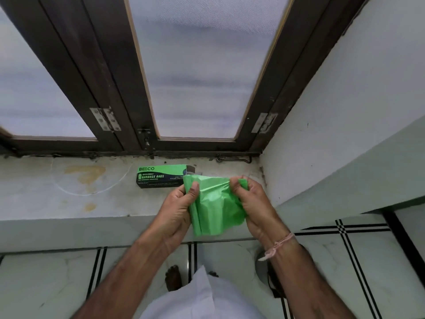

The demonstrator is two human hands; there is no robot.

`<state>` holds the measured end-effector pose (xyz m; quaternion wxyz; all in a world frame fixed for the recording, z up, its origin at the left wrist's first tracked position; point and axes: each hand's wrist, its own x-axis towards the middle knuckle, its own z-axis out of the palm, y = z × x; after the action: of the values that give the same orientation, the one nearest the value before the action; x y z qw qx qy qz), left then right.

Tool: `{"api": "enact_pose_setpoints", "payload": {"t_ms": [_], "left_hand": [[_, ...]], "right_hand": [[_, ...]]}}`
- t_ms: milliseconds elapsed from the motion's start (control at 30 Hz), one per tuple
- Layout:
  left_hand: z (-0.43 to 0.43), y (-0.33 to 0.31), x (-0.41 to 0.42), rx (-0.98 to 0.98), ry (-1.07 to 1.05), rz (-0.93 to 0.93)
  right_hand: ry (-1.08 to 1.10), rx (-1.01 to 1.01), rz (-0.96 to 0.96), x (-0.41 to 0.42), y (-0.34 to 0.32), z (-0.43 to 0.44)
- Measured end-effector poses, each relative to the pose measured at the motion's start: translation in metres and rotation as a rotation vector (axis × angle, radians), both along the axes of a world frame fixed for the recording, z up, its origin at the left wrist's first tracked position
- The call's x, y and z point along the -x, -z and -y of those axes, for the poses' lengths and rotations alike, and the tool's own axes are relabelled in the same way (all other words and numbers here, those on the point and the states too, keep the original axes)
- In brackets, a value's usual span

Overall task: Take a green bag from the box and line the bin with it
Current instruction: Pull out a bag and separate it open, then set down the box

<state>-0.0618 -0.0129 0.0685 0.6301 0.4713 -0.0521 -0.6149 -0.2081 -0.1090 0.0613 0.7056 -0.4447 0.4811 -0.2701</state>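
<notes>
Hands hold a green bag [213, 203] up in front of a window sill [69, 194]. The left hand [177, 210] pinches the bag's left edge, with the thumb pressed on the front of the plastic. The right hand [250, 199] is closed tight on the bag's top right corner, and a bit of green pokes out above the fingers. The two hands are apart, and the bag is stretched between them. The bag is still partly folded and crinkled, and its lower end hangs down loose.

Just behind the bag, the box [163, 176] lies flat on the sill. It is green and black and says "GARBAGE BAGS" on it. Its right end is open, and the top of the bag covers that end from view.

Behind the sill is a window [202, 70] with a dark frame and cloudy glass. A thin thread band [279, 245] is tied on the right wrist. Below, the floor [46, 279] has white tiles with black lines, and a bare foot [173, 277] stands on it. A round dark thing sits low under the right arm, but I cannot tell what it is.
</notes>
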Motion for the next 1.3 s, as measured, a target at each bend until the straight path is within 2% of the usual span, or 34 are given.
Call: {"api": "enact_pose_setpoints", "payload": {"t_ms": [200,267,400,733,867,933,1033,1167,1300], "left_hand": [[-0.001,-0.001,0.022,-0.027,-0.009,0.043],[-0.003,-0.002,0.03,-0.013,-0.01,0.063],[-0.009,-0.003,0.04,0.003,-0.004,0.117],[-0.016,0.0,0.049,0.004,-0.063,0.092],[-0.013,-0.003,0.054,0.014,-0.109,0.001],[-0.009,-0.006,0.058,0.019,-0.121,-0.026],[-0.006,-0.007,0.062,-0.003,-0.096,0.042],[-0.007,-0.005,0.06,-0.027,-0.147,0.104],[-0.007,-0.002,0.058,-0.079,-0.2,0.093]], "right_hand": [[0.028,0.0,0.082,0.017,0.002,0.009],[-0.055,-0.036,0.112,0.019,-0.002,0.008],[-0.315,0.071,-0.027,0.019,-0.014,0.001],[-0.27,0.184,0.063,0.026,-0.003,0.011],[-0.301,0.284,0.026,0.023,-0.004,0.008],[-0.34,0.267,0.032,0.021,-0.006,0.002],[-0.396,0.198,0.059,0.018,-0.009,-0.005],[-0.238,0.204,0.013,0.02,-0.008,0.0],[-0.236,0.145,0.038,0.027,-0.002,0.008]]}}
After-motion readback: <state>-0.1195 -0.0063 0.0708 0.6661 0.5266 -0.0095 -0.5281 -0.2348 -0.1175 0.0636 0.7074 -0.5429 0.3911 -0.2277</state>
